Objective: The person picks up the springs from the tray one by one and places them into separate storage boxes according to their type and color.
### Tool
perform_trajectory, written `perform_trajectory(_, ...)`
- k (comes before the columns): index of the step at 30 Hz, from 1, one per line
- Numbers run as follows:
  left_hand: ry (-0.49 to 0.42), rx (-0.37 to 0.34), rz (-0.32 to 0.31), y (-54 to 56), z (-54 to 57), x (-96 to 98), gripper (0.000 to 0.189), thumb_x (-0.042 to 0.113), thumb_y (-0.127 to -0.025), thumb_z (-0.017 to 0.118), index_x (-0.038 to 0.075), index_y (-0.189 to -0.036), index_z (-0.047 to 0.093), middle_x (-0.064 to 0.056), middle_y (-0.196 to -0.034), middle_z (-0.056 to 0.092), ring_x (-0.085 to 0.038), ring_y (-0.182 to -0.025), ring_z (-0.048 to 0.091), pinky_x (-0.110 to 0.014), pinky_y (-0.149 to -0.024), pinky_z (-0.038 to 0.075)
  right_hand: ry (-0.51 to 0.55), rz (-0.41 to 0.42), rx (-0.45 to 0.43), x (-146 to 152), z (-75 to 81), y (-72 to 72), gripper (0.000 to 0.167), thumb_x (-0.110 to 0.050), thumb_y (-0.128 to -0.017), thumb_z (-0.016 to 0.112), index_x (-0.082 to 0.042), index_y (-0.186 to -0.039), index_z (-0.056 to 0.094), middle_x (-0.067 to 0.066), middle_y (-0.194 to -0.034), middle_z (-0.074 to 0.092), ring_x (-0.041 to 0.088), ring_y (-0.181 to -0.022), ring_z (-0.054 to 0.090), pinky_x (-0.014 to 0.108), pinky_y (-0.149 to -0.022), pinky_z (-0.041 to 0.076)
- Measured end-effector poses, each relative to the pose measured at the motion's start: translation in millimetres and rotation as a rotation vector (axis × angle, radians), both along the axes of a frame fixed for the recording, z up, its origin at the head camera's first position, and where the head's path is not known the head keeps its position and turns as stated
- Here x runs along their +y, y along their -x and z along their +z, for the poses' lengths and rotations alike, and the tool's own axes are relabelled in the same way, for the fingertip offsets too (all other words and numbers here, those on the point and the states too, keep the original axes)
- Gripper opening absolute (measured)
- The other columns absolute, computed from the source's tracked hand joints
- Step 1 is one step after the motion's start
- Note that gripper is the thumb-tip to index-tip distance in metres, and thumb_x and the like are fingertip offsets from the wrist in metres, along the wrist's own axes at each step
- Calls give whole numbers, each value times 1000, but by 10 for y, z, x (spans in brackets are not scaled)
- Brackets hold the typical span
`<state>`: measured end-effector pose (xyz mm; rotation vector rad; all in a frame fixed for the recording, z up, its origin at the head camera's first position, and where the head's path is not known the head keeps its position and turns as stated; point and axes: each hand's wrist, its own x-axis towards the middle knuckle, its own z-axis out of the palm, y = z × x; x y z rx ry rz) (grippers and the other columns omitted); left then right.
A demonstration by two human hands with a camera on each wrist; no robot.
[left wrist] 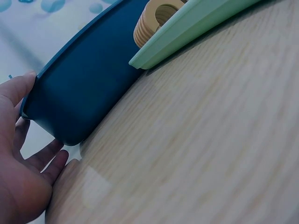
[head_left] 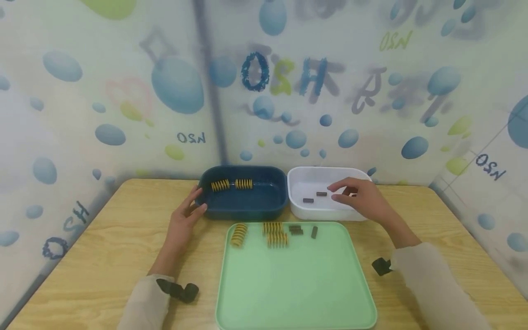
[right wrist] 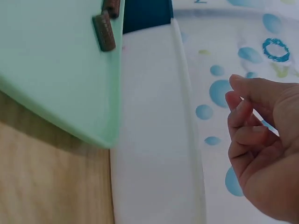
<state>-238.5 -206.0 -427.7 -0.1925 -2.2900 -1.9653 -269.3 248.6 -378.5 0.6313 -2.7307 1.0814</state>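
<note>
My left hand (head_left: 183, 222) rests against the left end of a dark blue bin (head_left: 247, 214), its thumb at the rim in the left wrist view. Two yellow coil springs (head_left: 243, 184) lie inside this bin. Over the right part of a white bin (head_left: 326, 214) hovers my right hand (head_left: 365, 199), thumb and index finger apart with nothing visible between them. That bin holds two small dark brown springs (head_left: 308, 200). On a light green tray (head_left: 297, 284) are several more springs: three yellow coil springs (head_left: 238, 235) and three small brown springs (head_left: 314, 232), all along its far side.
Both bins stand side by side behind the tray on a wooden table (head_left: 95, 256). A patterned white wall covering (head_left: 264, 133) rises right behind the table's far edge. Dark straps with small camera-like units (head_left: 181, 291) are on both wrists.
</note>
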Motion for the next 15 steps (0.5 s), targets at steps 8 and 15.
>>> perform_trajectory(8, 5, 10, -5, 99, -120, -42, 55, 17, -97, 58, 8, -147, 37, 1, -158, 20, -36, -135, 32, -10, -89, 39, 121, 45, -77, -44, -73, -323, 16, -18, -87, 72, -19, -103, 71, 1, -87, 65, 22, -71, 58, 25, -56, 48)
perform_trajectory(15, 19, 26, 8, 180, -272, -95, 55, 24, -97, 59, 17, -147, 39, 9, -157, 21, -31, -134, 34, -17, -96, 39, 182, 142, -112, -181, -105, -406, 18, -13, -87, 71, -6, -104, 70, 3, -95, 68, 20, -72, 59, 26, -64, 52)
